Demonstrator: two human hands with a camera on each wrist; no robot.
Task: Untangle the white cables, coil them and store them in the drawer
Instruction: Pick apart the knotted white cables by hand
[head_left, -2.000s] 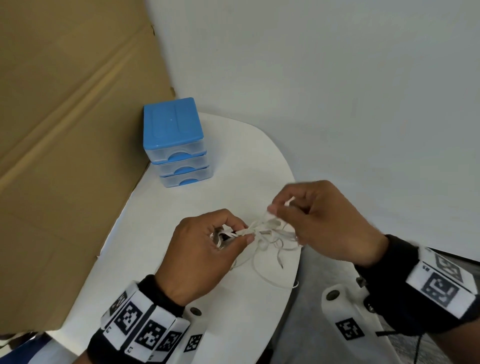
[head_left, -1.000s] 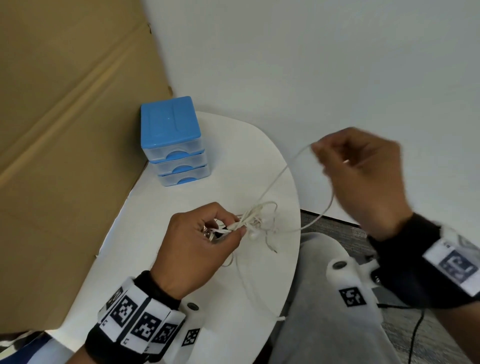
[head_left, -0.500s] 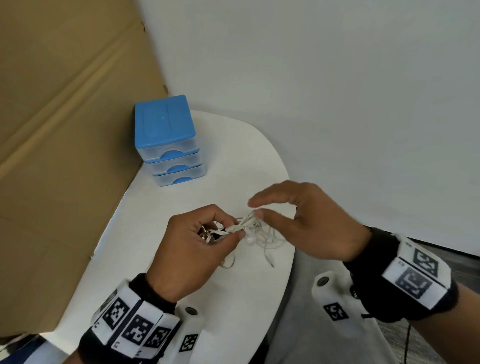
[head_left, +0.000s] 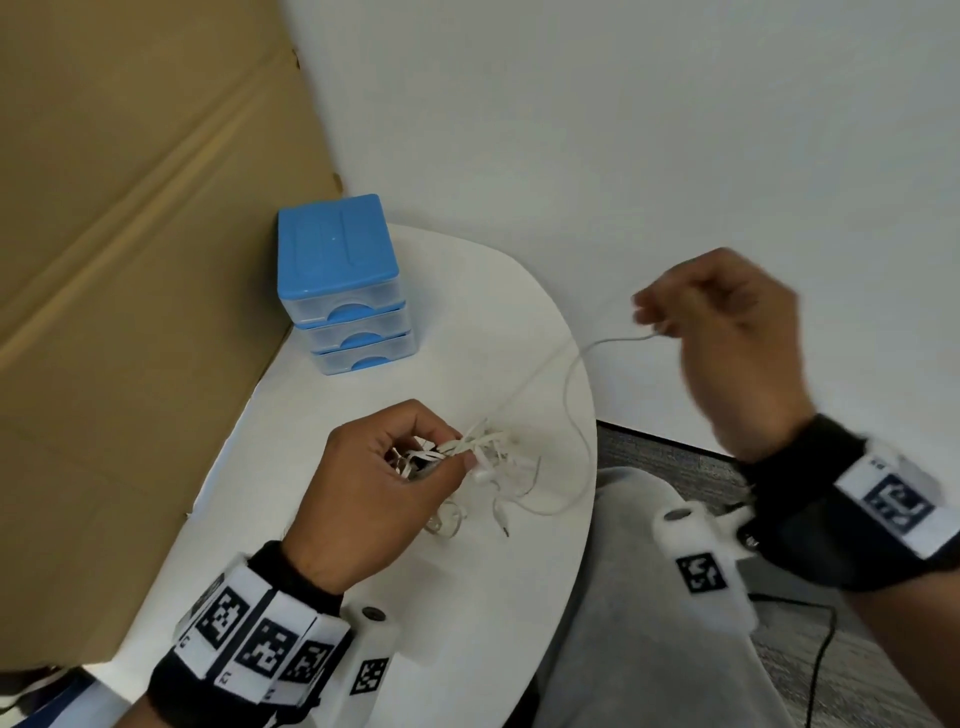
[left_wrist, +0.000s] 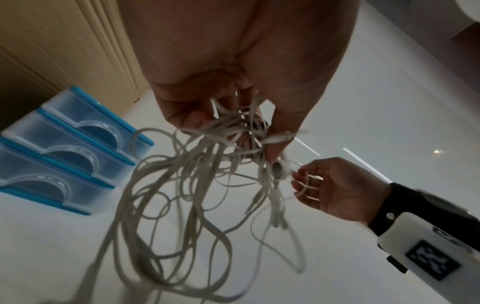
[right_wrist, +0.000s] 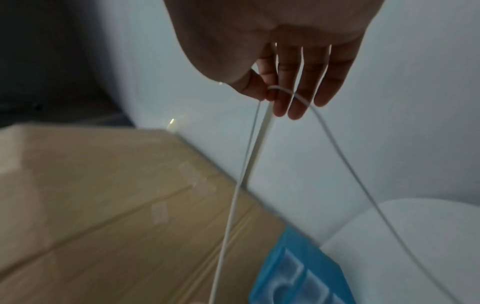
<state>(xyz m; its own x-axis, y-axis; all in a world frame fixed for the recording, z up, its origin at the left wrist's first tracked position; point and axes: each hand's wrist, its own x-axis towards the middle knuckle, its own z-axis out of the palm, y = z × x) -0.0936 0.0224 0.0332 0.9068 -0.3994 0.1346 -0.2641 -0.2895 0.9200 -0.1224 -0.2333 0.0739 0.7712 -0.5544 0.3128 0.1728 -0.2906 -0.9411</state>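
Since half a second ago the right hand (head_left: 727, 343) has swung up and right, away from the tangle, drawing one strand out with it. That strand (head_left: 571, 384) is pinched at a bend between thumb and fingers (right_wrist: 283, 98); from there two runs lead down toward the tangle and a third arcs off on its own. The cables (head_left: 488, 457) are bunched at the left hand (head_left: 374, 488), which clenches the knot between thumb and curled fingers, the mass sitting at the fingertips with an earbud just below them. Loose loops hang from the fist toward the worktop (head_left: 467, 597), and a plug end lies near the right edge. A blue drawer unit (head_left: 343, 286) stands at the far left, all three drawers closed, against cardboard (head_left: 130, 260).
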